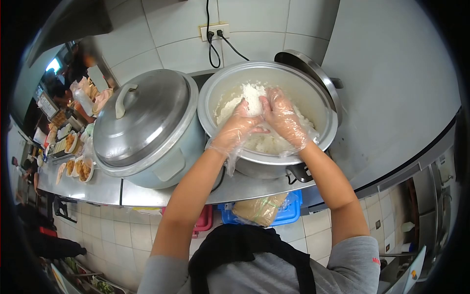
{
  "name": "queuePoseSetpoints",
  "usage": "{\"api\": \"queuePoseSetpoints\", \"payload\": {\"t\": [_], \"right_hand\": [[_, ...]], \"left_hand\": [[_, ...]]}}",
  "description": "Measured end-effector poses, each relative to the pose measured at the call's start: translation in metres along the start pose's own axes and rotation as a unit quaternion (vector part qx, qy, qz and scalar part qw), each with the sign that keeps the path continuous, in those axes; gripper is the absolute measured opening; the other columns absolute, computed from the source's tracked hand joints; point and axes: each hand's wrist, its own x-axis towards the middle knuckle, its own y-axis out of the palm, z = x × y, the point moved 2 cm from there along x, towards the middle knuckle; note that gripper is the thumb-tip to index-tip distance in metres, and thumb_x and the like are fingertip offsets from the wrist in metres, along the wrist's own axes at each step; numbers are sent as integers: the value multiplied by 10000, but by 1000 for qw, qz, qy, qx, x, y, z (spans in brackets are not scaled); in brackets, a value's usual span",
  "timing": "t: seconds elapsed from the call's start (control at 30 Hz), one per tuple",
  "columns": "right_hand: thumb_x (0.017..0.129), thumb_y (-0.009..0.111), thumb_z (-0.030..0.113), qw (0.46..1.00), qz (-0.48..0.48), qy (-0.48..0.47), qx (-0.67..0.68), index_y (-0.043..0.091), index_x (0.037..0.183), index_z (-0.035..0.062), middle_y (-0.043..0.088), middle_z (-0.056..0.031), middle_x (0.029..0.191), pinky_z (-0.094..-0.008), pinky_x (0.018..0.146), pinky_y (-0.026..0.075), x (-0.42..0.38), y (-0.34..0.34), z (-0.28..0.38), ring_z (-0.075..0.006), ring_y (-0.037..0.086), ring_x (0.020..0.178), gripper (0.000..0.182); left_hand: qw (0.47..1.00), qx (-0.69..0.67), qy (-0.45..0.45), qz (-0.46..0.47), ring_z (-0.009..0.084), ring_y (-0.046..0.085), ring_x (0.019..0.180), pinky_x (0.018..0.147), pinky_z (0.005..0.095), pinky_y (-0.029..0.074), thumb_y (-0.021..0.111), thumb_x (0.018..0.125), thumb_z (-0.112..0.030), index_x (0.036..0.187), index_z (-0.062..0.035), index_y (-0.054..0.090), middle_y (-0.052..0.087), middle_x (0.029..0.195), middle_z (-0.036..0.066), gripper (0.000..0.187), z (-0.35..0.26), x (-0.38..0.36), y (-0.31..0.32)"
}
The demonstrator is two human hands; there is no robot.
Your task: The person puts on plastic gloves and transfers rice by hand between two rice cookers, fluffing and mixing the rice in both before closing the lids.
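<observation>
Both my hands wear clear plastic gloves and are inside a large rice cooker pot (211, 93), its lid off. My left hand (240, 125) and my right hand (284, 115) are cupped around a clump of white rice (253, 98), pressing it from both sides. More loose rice (267, 143) lies in the pot below and around them. The fingers of both hands curl against the clump, which hides some of the fingertips.
A second cooker with a metal lid (154, 115) stands close on the left. A loose lid (313, 73) leans behind the open pot. Bowls of fried food (84, 170) sit farther left, with people beyond. Below are a blue bin (293, 208) and a red bin (203, 221).
</observation>
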Motion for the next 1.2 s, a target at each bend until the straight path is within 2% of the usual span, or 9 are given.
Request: {"api": "queuePoseSetpoints", "payload": {"t": [0.33, 0.57, 0.67, 0.77, 0.83, 0.97, 1.03, 1.13, 1.2], "right_hand": [[822, 545, 343, 916, 11, 283, 286, 431, 1191, -23, 506, -230, 1139, -330, 879, 385, -5, -5, -32, -266, 508, 1057, 532], [813, 583, 306, 975, 118, 100, 162, 335, 1260, -44, 504, -202, 1134, -327, 913, 356, -8, -13, -12, -239, 476, 1073, 620], [803, 603, 273, 945, 156, 129, 256, 313, 1269, -54, 495, -203, 1138, -331, 909, 357, -7, -13, -7, -244, 454, 1099, 639], [810, 588, 317, 878, 103, 331, 329, 265, 1314, 38, 460, -164, 1214, -362, 946, 348, 10, -10, -37, -256, 426, 1138, 660], [788, 576, 442, 940, 92, 188, 268, 170, 1353, 53, 385, -208, 1280, -407, 950, 357, 36, 5, -89, -314, 349, 1213, 797], [744, 469, 633, 974, 143, 167, 60, 147, 1345, -8, 286, -306, 1301, -445, 940, 360, 60, -13, -59, -377, 314, 1219, 936], [728, 482, 656, 767, 366, 351, 392, 88, 1366, 69, 220, -277, 1344, -580, 870, 369, 48, -12, -51, -369, 278, 1240, 952], [742, 454, 657, 675, 389, 451, 435, 127, 1361, 82, 227, -301, 1315, -608, 825, 392, 38, 1, -60, -404, 312, 1205, 906], [738, 449, 665, 671, 427, 417, 440, 150, 1356, 81, 240, -299, 1300, -586, 833, 403, 33, 14, -79, -405, 344, 1178, 901]], "left_hand": [[997, -57, -44, 9, 235, 462, 1066, 796, 443, 505, 592, 777, -2, 1323, 8, 98, 323, 1251, 150, 737, 2, 4, -5], [990, -92, -33, -100, 246, 453, 1079, 823, 446, 496, 587, 763, 38, 1336, -13, 41, 311, 1255, 148, 793, 4, 7, -10], [996, -50, -19, -64, 255, 456, 1076, 831, 451, 491, 579, 763, 48, 1338, -17, 8, 311, 1247, 167, 814, 2, 5, -9], [988, -65, -19, -139, 258, 466, 1064, 831, 445, 493, 581, 760, 51, 1331, -15, 18, 323, 1237, 174, 805, 7, 11, -12], [990, -44, 2, -137, 256, 478, 1051, 824, 424, 497, 589, 762, 30, 1322, -14, 48, 336, 1232, 165, 780, 3, 6, -9], [996, -6, 32, -83, 254, 480, 1051, 821, 385, 498, 617, 751, -16, 1295, 0, 161, 377, 1196, 161, 710, -2, 3, -5], [986, 127, 41, -98, 214, 516, 1013, 708, 304, 515, 652, 718, -37, 1336, 1, 169, 446, 1156, 150, 785, 1, 10, -7], [920, 342, 168, -94, 216, 565, 917, 665, 275, 522, 730, 666, -138, 1331, -21, 226, 455, 1128, 169, 842, 6, 13, -6], [948, 284, 79, -121, 240, 533, 983, 705, 315, 514, 729, 676, -170, 1350, -37, 175, 430, 1160, 180, 882, 1, 10, -1]]}}
